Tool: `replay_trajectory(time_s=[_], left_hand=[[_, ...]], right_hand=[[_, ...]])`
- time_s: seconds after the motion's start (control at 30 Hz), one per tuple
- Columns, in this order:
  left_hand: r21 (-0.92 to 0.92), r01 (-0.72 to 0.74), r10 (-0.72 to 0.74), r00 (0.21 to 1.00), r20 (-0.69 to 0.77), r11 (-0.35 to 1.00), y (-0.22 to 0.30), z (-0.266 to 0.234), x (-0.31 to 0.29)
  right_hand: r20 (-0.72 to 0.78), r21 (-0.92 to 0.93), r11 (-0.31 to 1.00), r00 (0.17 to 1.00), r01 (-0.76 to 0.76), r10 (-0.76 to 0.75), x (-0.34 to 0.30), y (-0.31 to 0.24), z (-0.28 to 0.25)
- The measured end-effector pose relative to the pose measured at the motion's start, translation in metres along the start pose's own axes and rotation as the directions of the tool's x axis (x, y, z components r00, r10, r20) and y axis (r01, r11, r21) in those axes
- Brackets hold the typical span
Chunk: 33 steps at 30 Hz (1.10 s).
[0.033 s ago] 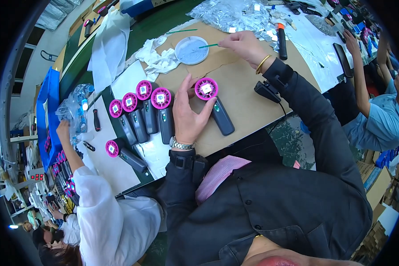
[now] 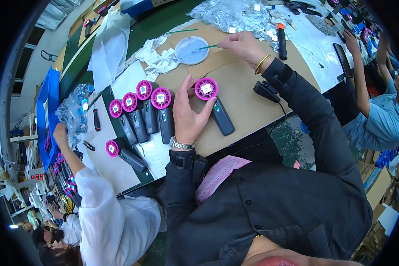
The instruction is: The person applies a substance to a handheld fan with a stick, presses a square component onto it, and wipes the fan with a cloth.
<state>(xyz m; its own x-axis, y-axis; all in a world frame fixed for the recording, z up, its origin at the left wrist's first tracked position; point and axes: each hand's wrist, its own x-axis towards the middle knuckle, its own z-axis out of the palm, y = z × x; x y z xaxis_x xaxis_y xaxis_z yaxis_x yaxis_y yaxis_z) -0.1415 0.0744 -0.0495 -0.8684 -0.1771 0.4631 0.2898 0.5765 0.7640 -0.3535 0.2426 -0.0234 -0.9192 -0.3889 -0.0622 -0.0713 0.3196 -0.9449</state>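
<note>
Our L hand was round the head end of a pink-headed device, thumb against its neck, other fingers curled at the rim opposite, index tip poking up clear; how firmly, we couldn't tell. The device lay on brown cardboard over the surface, btwn our L thumb & fingers, dark handle running out past the thumb. Beyond & right of those fingers, our R hand pinched a thin green stick, tip over a white dish. More pink-headed units stood just left of our L fingers. We judged the device stiff, fairly light, prob. a bit slick along the handle; best held by handle or outer rim, w/ fingers off the pale square in the centre, prob. fragile. Stick looked v. light, maybe bendy; best pinched nr its far end.
</note>
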Motion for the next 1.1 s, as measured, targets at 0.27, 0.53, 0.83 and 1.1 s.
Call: replay_trajectory(time_s=[0.27,0.53,0.83,1.1], left_hand=[[-0.011,-0.001,0.001,1.0,0.0,1.0,0.002,-0.001,0.0],[0.004,-0.004,0.004,1.0,-0.004,1.0,0.0,0.0,0.001],[0.018,-0.004,0.004,1.0,-0.002,1.0,0.001,0.0,0.0],[0.019,-0.003,0.003,1.0,0.007,1.0,-0.001,-0.001,-0.001]], right_hand=[[0.084,0.186,0.971,0.987,-0.149,0.135,-0.007,-0.004,-0.007],[0.065,0.37,0.918,0.99,-0.142,0.127,-0.009,-0.003,-0.015],[0.111,0.386,0.912,0.988,-0.141,0.106,-0.011,-0.001,-0.023],[0.098,0.347,0.923,0.985,-0.165,0.139,-0.016,-0.011,-0.018]])
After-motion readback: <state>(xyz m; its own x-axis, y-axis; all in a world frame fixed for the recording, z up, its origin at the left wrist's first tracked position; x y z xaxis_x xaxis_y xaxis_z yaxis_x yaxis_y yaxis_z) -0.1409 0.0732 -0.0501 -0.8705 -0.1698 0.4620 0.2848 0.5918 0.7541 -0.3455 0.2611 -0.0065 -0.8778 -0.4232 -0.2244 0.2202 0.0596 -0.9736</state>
